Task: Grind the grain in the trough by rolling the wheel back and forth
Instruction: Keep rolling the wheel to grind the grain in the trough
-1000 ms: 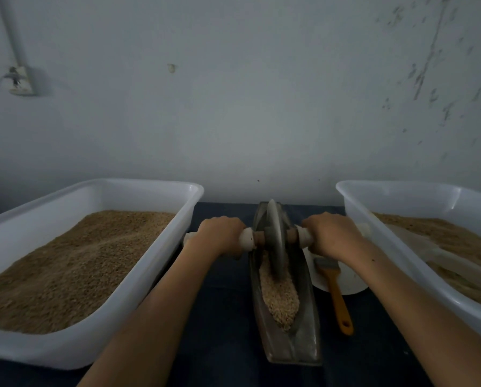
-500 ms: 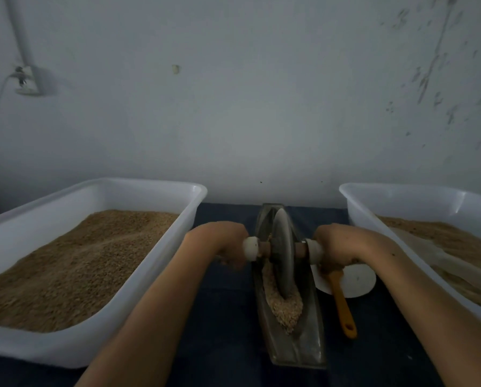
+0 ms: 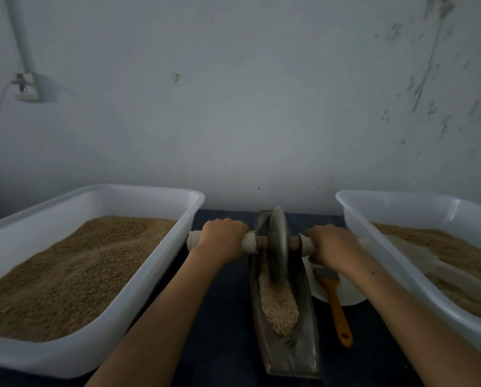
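The left hand and right hand each clench the axle of the grey metal disc wheel, standing at the far end of the long narrow metal trough; the pale crushed grain lies nearer, along the trough's axis.

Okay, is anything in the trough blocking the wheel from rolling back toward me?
Nothing visible does. The wheel sits at the trough's far end, the left hand and right hand gripping its axle. Only loose grain lies along the near run. The brush lies outside the trough, on its right.
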